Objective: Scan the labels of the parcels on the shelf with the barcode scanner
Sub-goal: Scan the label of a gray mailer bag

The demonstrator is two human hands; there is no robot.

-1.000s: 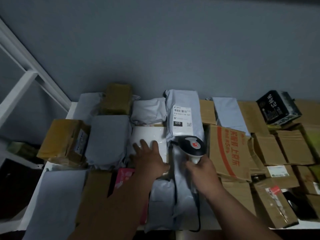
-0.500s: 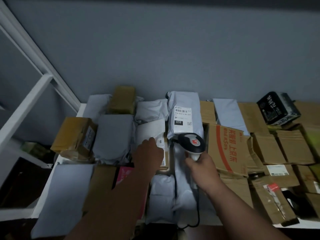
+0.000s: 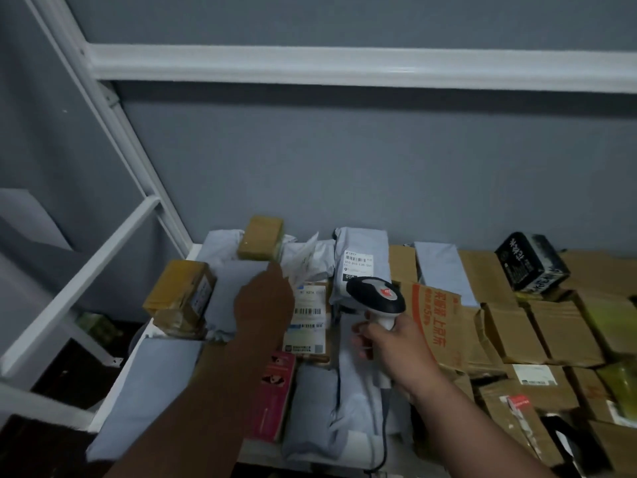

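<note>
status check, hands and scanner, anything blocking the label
Right hand grips scanner. Left hand lifts white mailer. Barcode label beneath exposed, nothing covering it.

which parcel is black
The black box at the back right, tilted atop the brown cartons, printed with white characters; the other parcels are brown cardboard or grey bags.

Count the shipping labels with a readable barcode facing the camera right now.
2. One on the upright grey mailer at the back, just behind the scanner. One on the long label uncovered beside the left hand. Other labels are too small or turned to tell.
</note>
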